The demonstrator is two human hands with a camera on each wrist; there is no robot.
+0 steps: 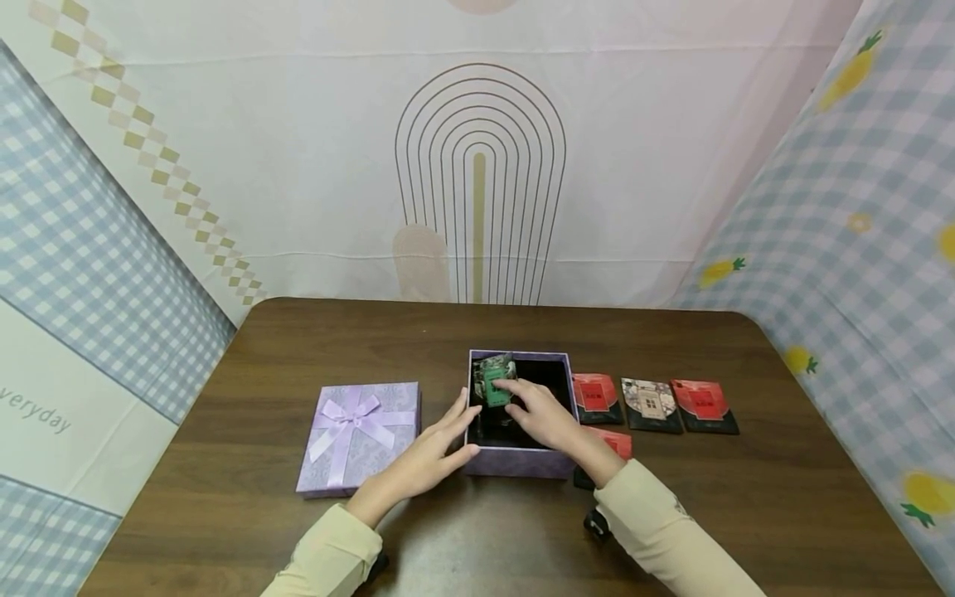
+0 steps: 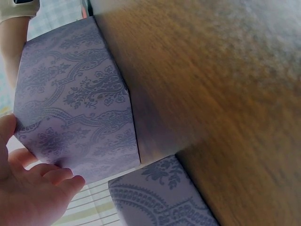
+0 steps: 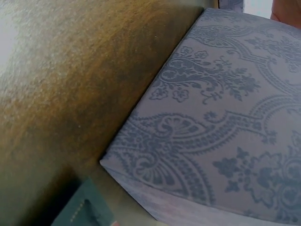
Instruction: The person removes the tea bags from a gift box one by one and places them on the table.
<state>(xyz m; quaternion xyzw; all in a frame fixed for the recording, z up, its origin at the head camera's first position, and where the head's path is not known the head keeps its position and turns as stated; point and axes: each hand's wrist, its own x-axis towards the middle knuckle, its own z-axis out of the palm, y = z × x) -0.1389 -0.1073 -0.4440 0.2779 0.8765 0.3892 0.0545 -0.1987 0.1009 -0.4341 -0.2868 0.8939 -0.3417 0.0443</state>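
Observation:
A purple patterned box [image 1: 518,463] with a black inside stands uncovered on the table. Within it, at the left, lies a small green packet [image 1: 494,390]. My right hand [image 1: 548,417] reaches in over the right wall, its index fingertip on the packet's face and its thumb at the packet's right edge. My left hand [image 1: 433,448] rests along the box's left wall, fingers extended. From the left wrist, the left fingers [image 2: 59,176] show against the patterned side of the box [image 2: 75,99]. The right hand is outside the right wrist view, which shows the box wall [image 3: 221,108].
Left of the box sits its purple lid [image 1: 358,431] with a ribbon bow. On the right lie a red and black packet [image 1: 597,396], a patterned packet [image 1: 652,404] and another red packet [image 1: 703,405]. One more red packet [image 1: 618,442] is partly under the right forearm.

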